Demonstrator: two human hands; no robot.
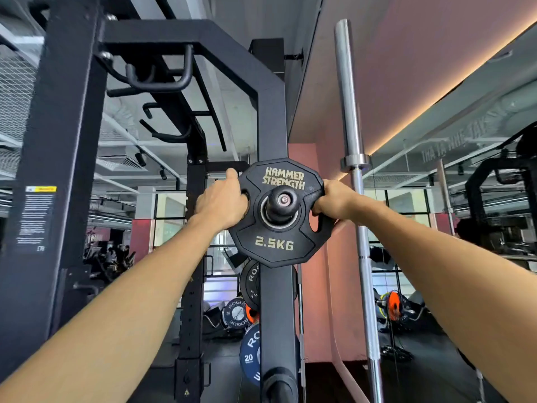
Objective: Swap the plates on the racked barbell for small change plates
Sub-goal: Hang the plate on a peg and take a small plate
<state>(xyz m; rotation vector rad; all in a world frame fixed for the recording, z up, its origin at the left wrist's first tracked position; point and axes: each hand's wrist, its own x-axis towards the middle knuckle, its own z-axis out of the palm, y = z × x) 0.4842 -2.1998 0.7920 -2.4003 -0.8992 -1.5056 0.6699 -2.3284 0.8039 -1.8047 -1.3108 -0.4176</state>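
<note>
You have one black 2.5 kg Hammer Strength plate (280, 213) on a storage peg (280, 200) of the rack upright (274, 135), at head height. Both arms reach forward and up. Your left hand (222, 203) grips the plate's left edge, fingers hooked into a grip hole; your right hand (334, 200) curls round the right edge likewise. One bare silver barbell (353, 158) stands upright just right of it. Two Rogue bumper plates (250, 353) hang lower on the upright.
</note>
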